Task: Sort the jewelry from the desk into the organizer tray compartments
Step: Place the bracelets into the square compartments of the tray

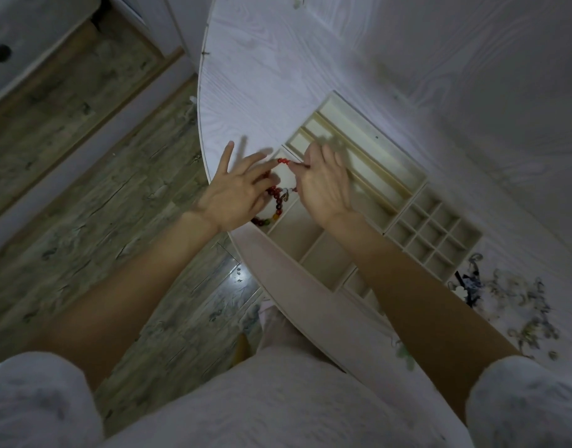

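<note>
A red and dark beaded necklace (275, 202) lies in the leftmost compartment of the beige organizer tray (404, 202) on the white desk. My left hand (236, 192) is over the beads with fingers spread and fairly straight, fingertips touching the strand. My right hand (320, 182) pinches the strand's upper end near several bright red beads (284, 161). Part of the necklace is hidden under both hands.
A pile of tangled jewelry (511, 295) lies on the desk to the right of the tray. The tray has long slots at the back and a grid of small cells (436, 234) on the right. The desk edge (278, 276) curves close to my body, floor to the left.
</note>
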Tool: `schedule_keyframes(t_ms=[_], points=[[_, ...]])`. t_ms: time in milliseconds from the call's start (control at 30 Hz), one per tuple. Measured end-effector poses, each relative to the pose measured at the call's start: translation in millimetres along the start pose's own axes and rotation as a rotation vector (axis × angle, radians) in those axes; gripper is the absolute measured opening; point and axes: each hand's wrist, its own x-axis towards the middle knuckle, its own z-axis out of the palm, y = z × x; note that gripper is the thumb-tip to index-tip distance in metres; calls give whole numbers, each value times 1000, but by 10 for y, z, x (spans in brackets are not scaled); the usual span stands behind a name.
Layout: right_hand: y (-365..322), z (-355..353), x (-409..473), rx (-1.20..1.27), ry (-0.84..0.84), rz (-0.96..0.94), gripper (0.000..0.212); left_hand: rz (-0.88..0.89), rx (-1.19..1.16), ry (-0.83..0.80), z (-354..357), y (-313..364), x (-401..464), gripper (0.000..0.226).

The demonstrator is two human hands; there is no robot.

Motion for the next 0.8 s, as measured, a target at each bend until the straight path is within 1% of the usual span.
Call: schedule_keyframes(t_ms=[133, 233, 333, 400, 533, 800], points=[[55, -1, 42, 47, -14, -20, 25, -53, -56, -9, 19, 45, -62, 46], [94, -2, 1, 125, -34, -35, 27, -66, -78, -27, 13, 76, -76, 48], [98, -46, -135, 182, -40, -106, 19, -78, -68, -37, 10, 84, -64, 47], [71, -68, -229, 178, -64, -136, 21, -80, -66, -46, 10, 76, -64, 47], [78, -93, -283, 211, -89, -113, 25, -82, -77, -57, 2, 75, -58, 47], [120, -95, -327, 207, -105, -123, 21, -79, -22, -26, 4, 89, -48, 39]])
